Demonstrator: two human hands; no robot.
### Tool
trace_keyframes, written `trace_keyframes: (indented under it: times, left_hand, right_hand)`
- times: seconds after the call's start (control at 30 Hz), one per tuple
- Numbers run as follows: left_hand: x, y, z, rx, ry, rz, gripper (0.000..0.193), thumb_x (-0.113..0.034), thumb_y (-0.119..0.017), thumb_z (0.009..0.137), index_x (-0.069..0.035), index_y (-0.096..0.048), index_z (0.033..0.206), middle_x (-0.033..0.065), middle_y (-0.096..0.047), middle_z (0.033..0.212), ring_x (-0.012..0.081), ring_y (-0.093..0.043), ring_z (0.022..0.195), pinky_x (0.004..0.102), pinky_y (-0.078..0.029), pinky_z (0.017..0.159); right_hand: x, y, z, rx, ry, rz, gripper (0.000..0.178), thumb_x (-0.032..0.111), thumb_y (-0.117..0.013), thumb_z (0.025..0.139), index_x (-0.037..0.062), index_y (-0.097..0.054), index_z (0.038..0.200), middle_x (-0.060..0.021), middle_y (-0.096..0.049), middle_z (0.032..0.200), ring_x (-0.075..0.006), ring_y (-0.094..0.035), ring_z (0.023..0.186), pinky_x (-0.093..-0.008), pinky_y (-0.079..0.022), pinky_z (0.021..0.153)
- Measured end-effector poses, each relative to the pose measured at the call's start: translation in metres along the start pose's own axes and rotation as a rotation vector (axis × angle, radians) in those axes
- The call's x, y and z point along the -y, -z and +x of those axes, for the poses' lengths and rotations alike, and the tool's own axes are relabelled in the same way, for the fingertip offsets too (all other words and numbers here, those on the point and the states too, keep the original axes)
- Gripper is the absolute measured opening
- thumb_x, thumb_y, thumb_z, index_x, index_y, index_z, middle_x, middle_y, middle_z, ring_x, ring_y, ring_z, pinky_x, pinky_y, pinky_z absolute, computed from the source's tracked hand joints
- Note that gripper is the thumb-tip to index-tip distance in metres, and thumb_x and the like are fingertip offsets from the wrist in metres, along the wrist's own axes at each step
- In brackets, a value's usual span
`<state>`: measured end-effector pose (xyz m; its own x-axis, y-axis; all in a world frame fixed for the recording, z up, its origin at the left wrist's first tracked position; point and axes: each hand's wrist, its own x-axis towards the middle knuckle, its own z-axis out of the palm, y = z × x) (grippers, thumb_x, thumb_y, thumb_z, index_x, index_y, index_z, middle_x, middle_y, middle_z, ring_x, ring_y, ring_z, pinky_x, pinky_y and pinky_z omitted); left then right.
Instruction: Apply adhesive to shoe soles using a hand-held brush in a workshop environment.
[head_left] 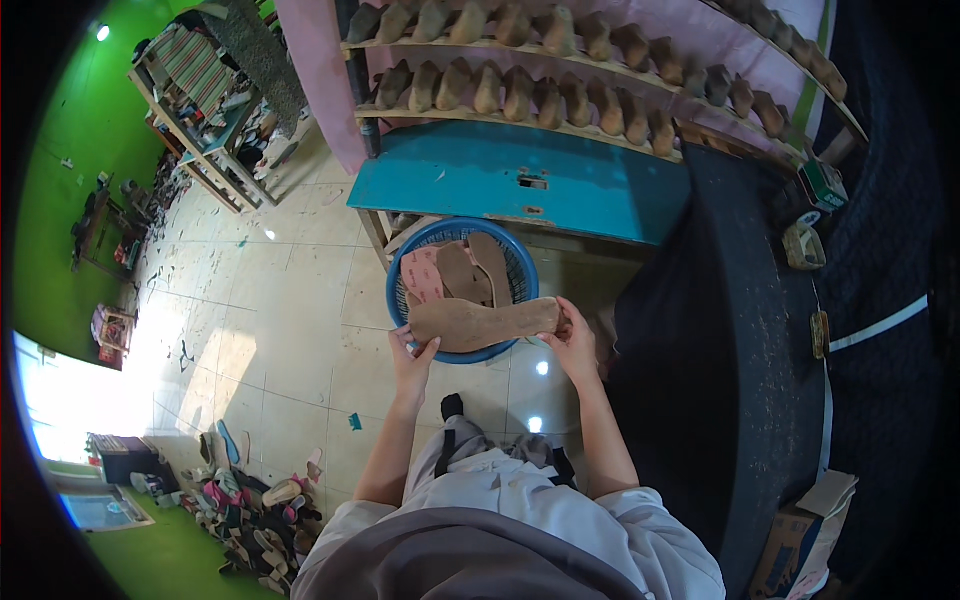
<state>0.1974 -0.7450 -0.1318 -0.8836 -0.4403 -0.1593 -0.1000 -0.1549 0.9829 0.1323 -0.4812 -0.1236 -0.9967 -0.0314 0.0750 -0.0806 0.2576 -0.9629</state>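
A long brown shoe insole (484, 326) stretches crosswise between my two hands, above a round blue plastic basket (398, 262). At its left end, my left hand (411, 358) pinches it between thumb and fingers. The other end is gripped by my right hand (572, 342), thumb on the near edge. Inside the basket lie more brown insole pieces (488, 262) and a pink sheet piece with printing (421, 274). The held insole covers the near part of the basket.
Behind the basket stands a teal bench (440, 168), under shelves lined with brown shoe lasts (487, 88). A dark cloth-covered table (690, 330) is at my right. Piled shoes (250, 515) lie at lower left, a cardboard box (795, 545) at lower right.
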Motion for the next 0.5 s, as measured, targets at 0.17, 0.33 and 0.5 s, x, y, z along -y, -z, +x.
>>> trace_keyframes:
  times: [0.17,0.33,0.5]
  left_hand:
    - [0.050,0.033,0.054,-0.029,0.113,0.258,0.050,-0.009,-0.072,0.077,-0.003,-0.036,0.111,0.0101,-0.047,0.098,0.0176,-0.054,0.084,0.0286,-0.047,0.074]
    - [0.091,0.043,0.090,-0.017,0.105,0.479,0.057,-0.010,-0.072,0.075,-0.002,-0.034,0.116,0.0145,-0.052,0.096,0.0223,-0.059,0.083,0.0323,-0.050,0.069]
    - [0.117,0.036,0.106,0.060,-0.049,0.646,0.072,-0.013,-0.076,0.070,-0.013,-0.037,0.130,0.0174,-0.062,0.096,0.0276,-0.063,0.088,0.0373,-0.051,0.069]
  right_hand:
    - [-0.034,-0.049,0.039,0.127,-0.073,-0.213,0.074,0.001,-0.079,0.063,0.0073,-0.045,0.128,-0.0142,-0.057,0.115,-0.0224,-0.062,0.088,-0.0299,-0.054,0.069]
    - [-0.087,-0.072,0.073,0.231,0.069,-0.336,0.077,0.005,-0.081,0.059,0.0106,-0.046,0.127,-0.0140,-0.056,0.117,-0.0276,-0.058,0.101,-0.0345,-0.052,0.078]
    - [-0.115,-0.080,0.097,0.378,-0.006,-0.442,0.076,0.007,-0.082,0.057,0.0122,-0.047,0.125,-0.0142,-0.057,0.115,-0.0301,-0.057,0.104,-0.0375,-0.049,0.083]
